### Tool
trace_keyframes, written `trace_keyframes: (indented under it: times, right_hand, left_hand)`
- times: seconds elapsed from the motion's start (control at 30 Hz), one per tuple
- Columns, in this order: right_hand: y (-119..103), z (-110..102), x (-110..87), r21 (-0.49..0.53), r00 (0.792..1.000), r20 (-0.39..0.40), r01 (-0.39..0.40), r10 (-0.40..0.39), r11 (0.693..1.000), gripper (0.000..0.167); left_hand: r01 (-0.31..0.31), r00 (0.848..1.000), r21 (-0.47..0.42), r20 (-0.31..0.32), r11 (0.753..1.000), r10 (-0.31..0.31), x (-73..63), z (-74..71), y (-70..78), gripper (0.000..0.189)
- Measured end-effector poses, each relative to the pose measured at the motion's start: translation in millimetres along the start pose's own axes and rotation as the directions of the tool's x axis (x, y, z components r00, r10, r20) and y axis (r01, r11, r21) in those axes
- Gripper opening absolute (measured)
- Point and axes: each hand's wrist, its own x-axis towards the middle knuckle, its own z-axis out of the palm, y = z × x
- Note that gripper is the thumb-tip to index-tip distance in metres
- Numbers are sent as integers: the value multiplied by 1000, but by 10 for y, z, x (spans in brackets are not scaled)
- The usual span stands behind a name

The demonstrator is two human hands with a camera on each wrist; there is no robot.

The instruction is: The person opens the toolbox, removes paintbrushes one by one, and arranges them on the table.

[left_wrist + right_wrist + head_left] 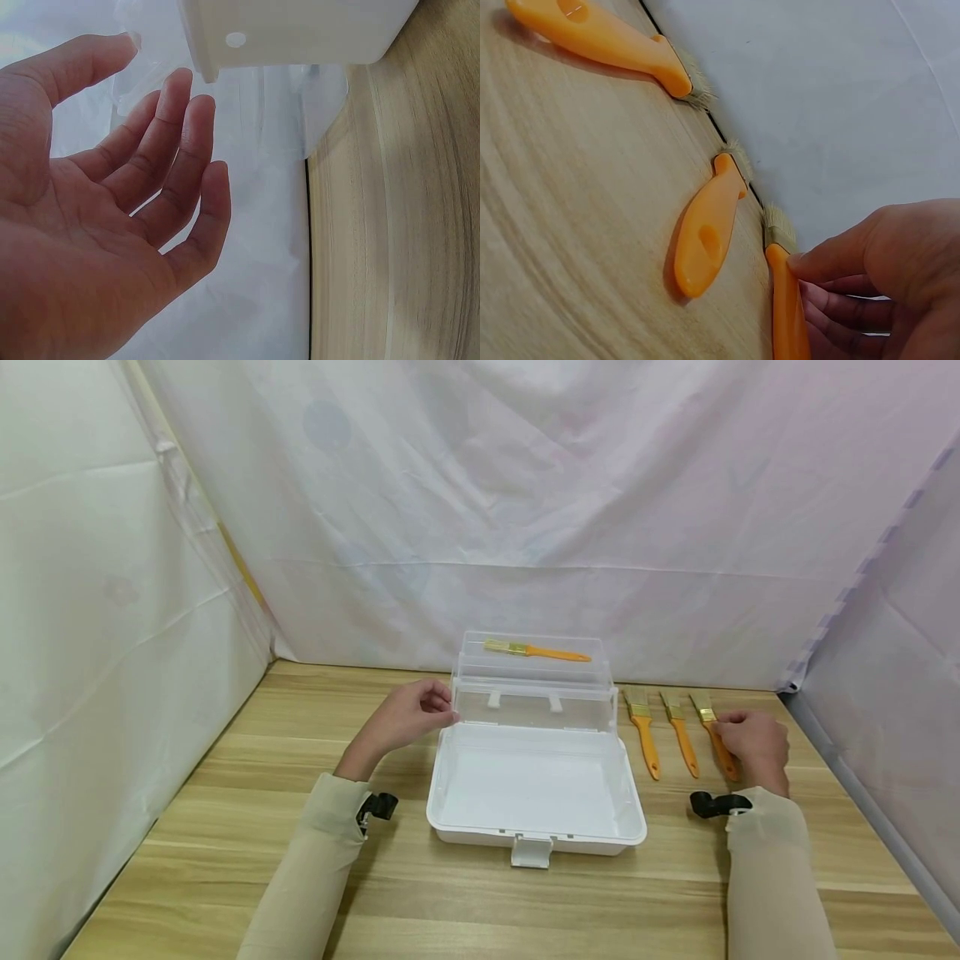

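A white box stands with its clear lid raised at the back, and one paintbrush with an orange handle lies across that lid's clear upper part. Beside the lid's left edge is my left hand; in the left wrist view its fingers are loosely bent and grip nothing. To the box's right, three more orange-handled paintbrushes lie side by side, bristles away from me. My right hand pinches the rightmost paintbrush by its handle, near the metal band, the thumb on its near side.
The middle paintbrush and the left paintbrush lie on the wooden table between the box and my right hand. A latch hangs from the box's front. White cloth hangs behind and at both sides.
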Motion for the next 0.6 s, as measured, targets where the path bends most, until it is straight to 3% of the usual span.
trace_keyframes:
  times: [0.6]
  right_hand:
    - [12, 31, 9, 0, 1000, -23, -14, 14, 1000, 39]
  left_hand:
    - [-9, 1000, -2, 1, 1000, 9, 10, -2, -17, 29]
